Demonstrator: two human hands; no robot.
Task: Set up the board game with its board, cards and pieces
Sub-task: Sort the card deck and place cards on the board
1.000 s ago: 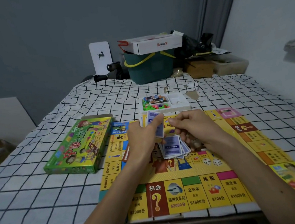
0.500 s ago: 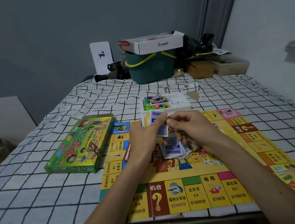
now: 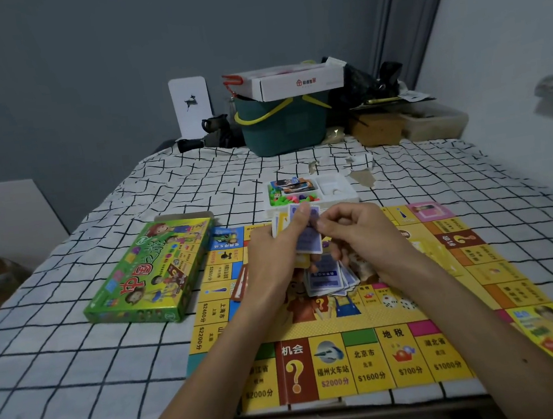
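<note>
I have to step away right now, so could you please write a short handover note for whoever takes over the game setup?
Left hand grips a fan of cards; right hand pinches its front blue-backed card.
Board lies unfolded on the checked cloth, a loose card pile at its centre. Green box lies left of it; the white tray with coloured pieces sits beyond.
Done: board laid out. Left: finish sorting the cards, set out the pieces.
</note>
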